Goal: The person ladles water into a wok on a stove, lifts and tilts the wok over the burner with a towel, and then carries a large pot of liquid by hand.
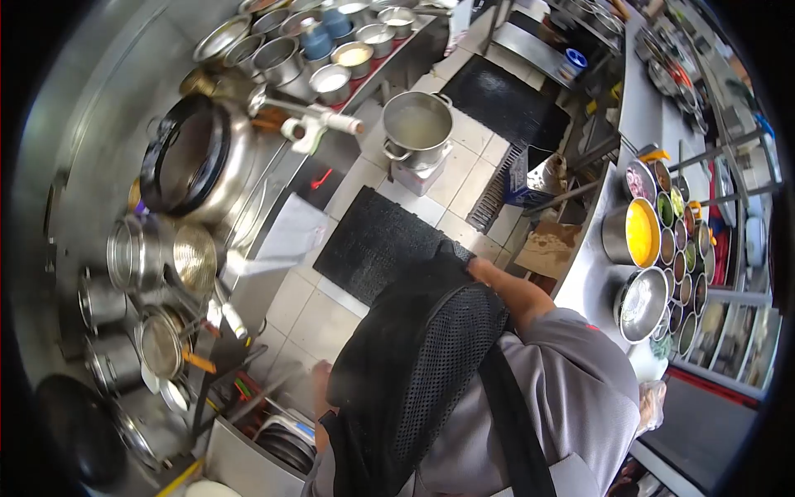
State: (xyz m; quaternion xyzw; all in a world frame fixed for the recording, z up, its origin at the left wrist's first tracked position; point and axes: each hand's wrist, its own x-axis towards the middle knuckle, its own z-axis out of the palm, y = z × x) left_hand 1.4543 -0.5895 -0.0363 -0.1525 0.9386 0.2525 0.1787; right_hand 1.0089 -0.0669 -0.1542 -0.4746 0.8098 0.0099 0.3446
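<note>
Grey clothing and a large black mesh item with a strap (431, 356) fill the lower middle. My right hand (478, 267) shows only in part past the mesh, above a dark floor mat (364, 240); its fingers are hidden. At the mesh's left edge my left hand (320, 374) is blurred, near a metal bin (236, 451) with dark pans in it. What either hand holds, if anything, cannot be made out. A two-handled pot (416, 124) of cloudy liquid stands on a small block farther forward.
Along the left run a large wok (186, 153), strainers (161, 344) and pots. Containers (331, 83) crowd the upper counter. The right counter (584, 277) bears a pot of orange liquid (642, 234), a metal bowl (642, 305) and several small tubs. Clear plastic (652, 404) shows beside the grey sleeve.
</note>
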